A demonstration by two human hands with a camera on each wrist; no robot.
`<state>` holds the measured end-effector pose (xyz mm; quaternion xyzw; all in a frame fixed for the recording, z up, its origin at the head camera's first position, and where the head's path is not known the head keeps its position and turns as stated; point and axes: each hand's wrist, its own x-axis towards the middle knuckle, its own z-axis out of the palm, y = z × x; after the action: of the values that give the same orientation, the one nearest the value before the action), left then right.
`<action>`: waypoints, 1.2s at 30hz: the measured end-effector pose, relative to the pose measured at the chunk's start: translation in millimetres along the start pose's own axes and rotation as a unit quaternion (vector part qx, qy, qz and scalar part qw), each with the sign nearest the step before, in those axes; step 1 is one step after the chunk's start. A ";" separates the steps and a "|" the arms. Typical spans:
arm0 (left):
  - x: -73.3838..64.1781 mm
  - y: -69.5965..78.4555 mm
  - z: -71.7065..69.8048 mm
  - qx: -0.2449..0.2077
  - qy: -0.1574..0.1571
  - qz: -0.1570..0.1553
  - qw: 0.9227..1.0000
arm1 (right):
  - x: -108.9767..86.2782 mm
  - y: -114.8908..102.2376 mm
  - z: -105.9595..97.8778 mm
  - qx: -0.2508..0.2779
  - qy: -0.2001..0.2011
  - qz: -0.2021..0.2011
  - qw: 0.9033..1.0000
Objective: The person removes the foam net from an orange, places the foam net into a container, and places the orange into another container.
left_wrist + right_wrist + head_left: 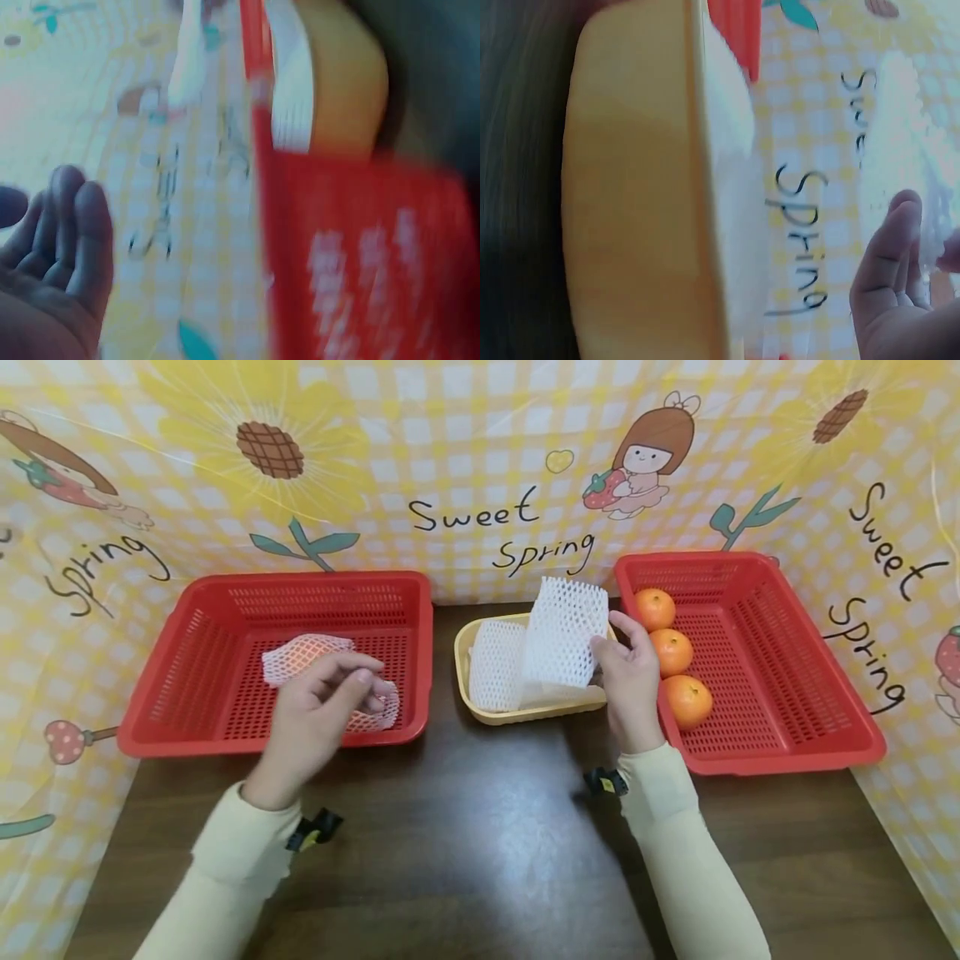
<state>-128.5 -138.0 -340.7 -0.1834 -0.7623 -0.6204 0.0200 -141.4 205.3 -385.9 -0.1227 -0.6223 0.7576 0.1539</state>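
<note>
My right hand [632, 681] pinches a white foam net sleeve [567, 631] by its right edge, raised over the yellow basket [532, 717]. More white foam net sleeves [497, 666] lie in that basket. In the right wrist view, thumb and fingers close on the pinched sleeve [900, 142]. My left hand [315, 710] hovers above the left red basket [202, 747], fingers loosely bent, with nothing in it. Under and behind that hand lies an orange in a foam net [307, 653]. A second foam net [384, 714] there is partly hidden by the hand.
At the right stands another red basket [798, 764], with three bare oranges [671, 652] along its left side. Dark wooden table [480, 835] spreads in front of the baskets. A yellow checked cloth [480, 460] hangs behind and at both sides.
</note>
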 end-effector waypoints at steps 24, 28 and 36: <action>46.0 -52.0 -51.1 0.475 -0.295 -0.133 0.818 | 17.0 11.6 -15.7 -0.498 -0.075 -0.019 0.864; 47.9 -55.1 -48.6 0.483 -0.292 -0.140 0.813 | 11.0 5.8 -14.0 -0.514 -0.052 -0.064 0.854; 53.8 -60.6 -43.0 0.422 -0.307 -0.162 0.837 | -5.7 -0.1 -3.6 -0.496 -0.016 -0.134 0.858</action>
<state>-205.6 -175.2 -373.8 -0.2120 -0.9361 -0.1447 -0.2404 -134.8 206.4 -386.6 -0.0862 -0.9287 0.3222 0.1621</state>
